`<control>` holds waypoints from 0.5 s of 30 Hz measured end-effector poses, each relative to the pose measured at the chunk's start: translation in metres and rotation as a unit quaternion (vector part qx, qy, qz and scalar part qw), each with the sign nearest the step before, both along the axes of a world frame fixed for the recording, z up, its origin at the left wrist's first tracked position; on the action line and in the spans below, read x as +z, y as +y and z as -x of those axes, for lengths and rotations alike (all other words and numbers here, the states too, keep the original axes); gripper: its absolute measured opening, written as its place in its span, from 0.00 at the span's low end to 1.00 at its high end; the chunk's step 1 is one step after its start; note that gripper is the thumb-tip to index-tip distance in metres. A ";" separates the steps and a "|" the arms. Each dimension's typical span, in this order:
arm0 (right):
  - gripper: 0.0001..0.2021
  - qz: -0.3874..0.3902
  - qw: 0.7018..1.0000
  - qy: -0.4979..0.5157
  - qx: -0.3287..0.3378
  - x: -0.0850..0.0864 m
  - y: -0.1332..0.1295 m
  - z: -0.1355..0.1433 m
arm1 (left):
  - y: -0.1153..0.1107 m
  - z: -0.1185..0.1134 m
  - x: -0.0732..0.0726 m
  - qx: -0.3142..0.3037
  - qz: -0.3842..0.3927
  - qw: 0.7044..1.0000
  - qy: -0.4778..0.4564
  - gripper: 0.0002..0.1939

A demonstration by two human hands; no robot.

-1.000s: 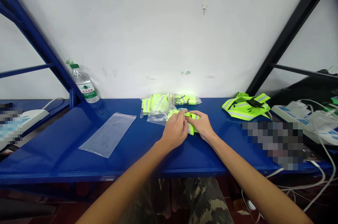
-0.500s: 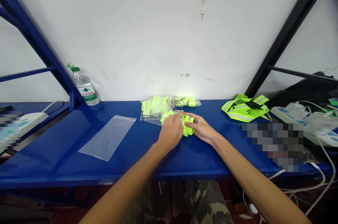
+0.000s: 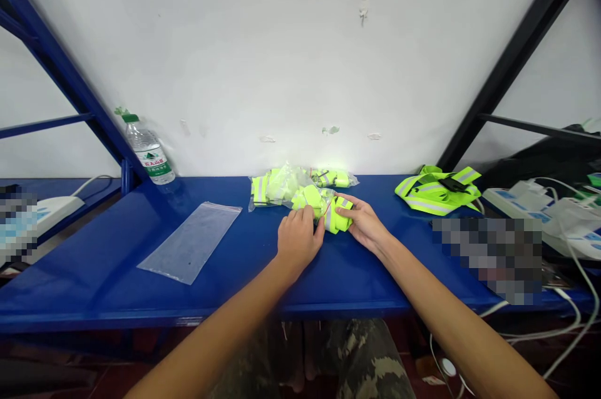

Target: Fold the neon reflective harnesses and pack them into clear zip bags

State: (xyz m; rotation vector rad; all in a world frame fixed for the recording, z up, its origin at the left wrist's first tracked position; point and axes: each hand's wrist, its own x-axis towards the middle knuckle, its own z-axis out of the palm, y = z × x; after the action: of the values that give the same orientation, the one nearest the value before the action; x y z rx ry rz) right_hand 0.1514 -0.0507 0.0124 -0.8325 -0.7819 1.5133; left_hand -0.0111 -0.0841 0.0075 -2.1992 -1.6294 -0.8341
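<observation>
Fingers of my right hand (image 3: 365, 221) are closed on the right end of a yellow-green reflective strap bundle (image 3: 339, 216), thumb on top. Its left part lies in a clear plastic bag. My left hand (image 3: 298, 237) is at the front left of this bundle, fingers curled against the bag, thumb pointing toward the strap. Behind, near the wall, are other bagged yellow-green bundles (image 3: 268, 188). A flat clear zip bag (image 3: 191, 242) lies on the blue table (image 3: 244, 286) to the left.
A water bottle (image 3: 151, 151) stands at the back left. On the right lie a loose yellow-green strap (image 3: 434, 191) with a black buckle, a pixelated object (image 3: 493, 255), and white power strips (image 3: 558, 223) with cables.
My left hand has slid left and down off the strap bundle, uncovering more of the bag. The right hand has shifted slightly right with the bundle.
</observation>
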 end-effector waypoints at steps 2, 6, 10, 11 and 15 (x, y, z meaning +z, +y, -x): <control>0.28 -0.002 1.000 0.006 -0.007 0.000 0.001 0.001 | 0.001 0.000 -0.001 0.005 0.014 1.000 0.023 0.11; 0.28 -0.004 1.000 0.008 -0.015 -0.002 0.000 0.004 | 0.001 -0.001 -0.003 -0.026 0.014 0.998 0.061 0.11; 0.29 -0.014 0.999 -0.010 -0.033 -0.005 0.001 0.007 | -0.001 -0.003 -0.005 -0.066 0.030 0.994 0.087 0.13; 0.29 -0.015 0.999 -0.014 -0.037 -0.005 0.001 0.007 | -0.001 -0.004 -0.004 -0.073 0.035 0.992 0.092 0.14; 0.28 -0.010 0.999 -0.012 -0.046 -0.006 0.001 0.008 | -0.003 -0.007 -0.003 -0.089 0.048 0.990 0.102 0.15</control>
State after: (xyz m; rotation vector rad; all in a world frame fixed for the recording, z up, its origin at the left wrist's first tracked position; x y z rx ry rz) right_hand 0.1431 -0.0494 0.0064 -0.8621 -0.7653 1.4131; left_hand -0.0045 -0.0874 0.0043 -2.4342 -1.4213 -0.5603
